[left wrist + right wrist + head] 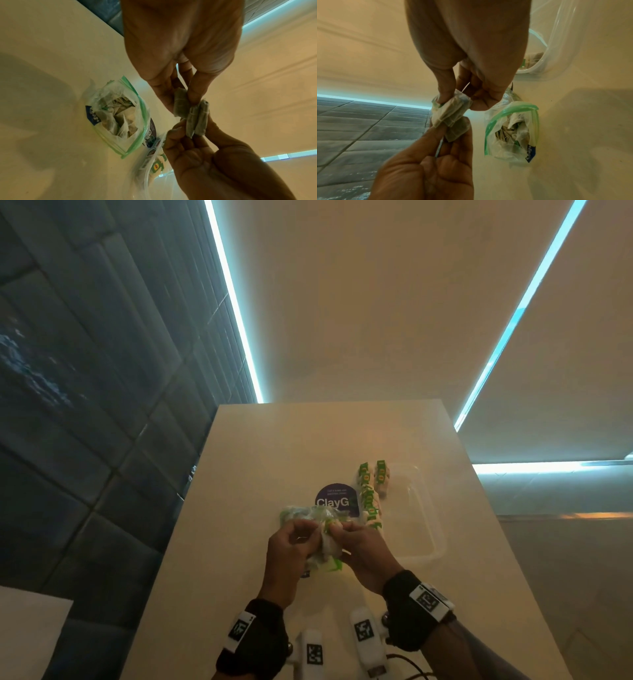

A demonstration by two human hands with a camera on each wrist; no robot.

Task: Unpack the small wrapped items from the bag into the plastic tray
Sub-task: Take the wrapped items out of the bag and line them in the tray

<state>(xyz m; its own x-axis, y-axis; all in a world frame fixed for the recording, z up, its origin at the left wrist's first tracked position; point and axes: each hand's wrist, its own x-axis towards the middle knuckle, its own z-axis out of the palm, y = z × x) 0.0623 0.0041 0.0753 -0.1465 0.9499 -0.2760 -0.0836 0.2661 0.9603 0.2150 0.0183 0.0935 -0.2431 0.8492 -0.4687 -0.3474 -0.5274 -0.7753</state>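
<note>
Both hands are raised over the cream table, each pinching one of two small paper tea bags [197,121] that touch each other. My left hand [180,101] pinches the upper tea bag [179,106] between thumb and fingers. My right hand [462,102] pinches the other tea bag [452,112]. Under the hands lies the open clear zip bag [120,115] with a green seal, holding several more tea bags. To the right stands the clear plastic tray [423,508], with several green-tagged tea bags [371,491] lined along its left side.
A round purple sticker [337,499] sits on the table [257,474] behind the zip bag. Two white tagged devices [366,638] and a cable lie at the near edge. The table drops off to dark tiles on the left.
</note>
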